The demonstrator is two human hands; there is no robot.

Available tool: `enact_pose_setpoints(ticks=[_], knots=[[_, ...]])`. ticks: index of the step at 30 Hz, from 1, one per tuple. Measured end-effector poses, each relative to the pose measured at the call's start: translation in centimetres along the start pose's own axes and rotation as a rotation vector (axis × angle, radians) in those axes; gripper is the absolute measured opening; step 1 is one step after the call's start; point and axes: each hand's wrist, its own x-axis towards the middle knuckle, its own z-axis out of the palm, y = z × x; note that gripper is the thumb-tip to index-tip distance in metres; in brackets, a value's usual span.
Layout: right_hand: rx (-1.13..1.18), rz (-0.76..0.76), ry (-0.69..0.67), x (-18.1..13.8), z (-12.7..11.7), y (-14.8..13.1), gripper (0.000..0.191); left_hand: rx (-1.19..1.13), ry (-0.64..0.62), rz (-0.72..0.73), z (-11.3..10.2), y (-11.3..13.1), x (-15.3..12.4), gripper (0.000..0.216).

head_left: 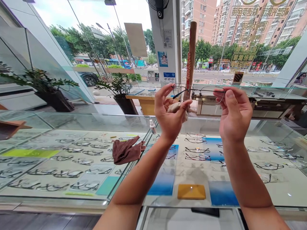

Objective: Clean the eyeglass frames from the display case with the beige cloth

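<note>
I hold a pair of thin black-framed glasses [199, 93] up at eye level over a glass display counter [134, 123]. My left hand [170, 112] pinches the left lens end between thumb and fingers and also holds a small beige cloth [177, 108] in its palm. My right hand [233, 112] grips the right lens end, its fingers curled around the frame. Both arms reach up from the bottom of the view.
The counter holds several rows of glasses under glass [72, 159]. On top lie a crumpled brown cloth [127, 150], a small white spray bottle [153, 126] and a yellow pad [191, 191]. Potted plants [120, 88] and shop windows stand behind.
</note>
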Motion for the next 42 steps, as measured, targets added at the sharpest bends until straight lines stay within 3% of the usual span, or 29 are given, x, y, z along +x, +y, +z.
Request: enact_pose_setpoints(ticks=[4,11,17,23,30,34,38,42], knots=[[-0.006,-0.056,-0.01,0.2,-0.2,0.5,0.013,-0.063,-0.048,-0.058,-0.3,0.1,0.1,0.063],[-0.01,0.006,0.0,0.3,-0.5,0.5,0.016,-0.215,-0.096,-0.152,-0.5,0.2,0.1,0.063],[0.057,0.095,0.033,0.4,-0.2,0.4,0.015,-0.204,-0.035,-0.148,-0.3,0.6,0.1,0.06],[0.022,0.185,0.037,0.4,-0.1,0.3,0.02,-0.208,-0.052,-0.188,-0.4,0.6,0.0,0.064],[-0.011,0.146,-0.012,0.2,-0.2,0.6,0.022,-0.14,-0.076,-0.241,-0.6,0.5,0.3,0.063],[-0.128,0.055,-0.141,0.1,-0.4,0.2,0.032,-0.252,-0.179,-0.497,-1.1,0.9,1.1,0.065],[-0.288,-0.11,-0.312,-0.1,-0.6,-1.3,0.035,-0.42,-0.437,-0.864,-1.3,2.1,1.9,0.063],[-0.385,-0.22,-0.395,-0.3,-0.8,-2.7,0.03,-0.455,-0.547,-1.071,-1.1,2.7,1.8,0.069]])
